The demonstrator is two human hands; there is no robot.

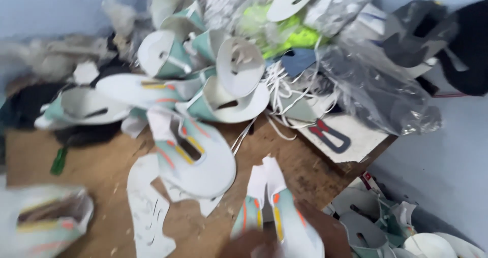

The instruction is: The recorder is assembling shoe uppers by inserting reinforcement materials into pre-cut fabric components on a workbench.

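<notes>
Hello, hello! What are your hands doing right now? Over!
One hand at bottom edge, blurred, gripping a shoe upper; which hand, unclear. Other hand out of view. Loose uppers piled ahead on the table.

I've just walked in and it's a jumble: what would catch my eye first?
A heap of white and mint shoe uppers covers the back of the wooden table. A neon yellow piece glows at the top. At the bottom edge a hand touches one upper with orange and yellow stripes.
</notes>
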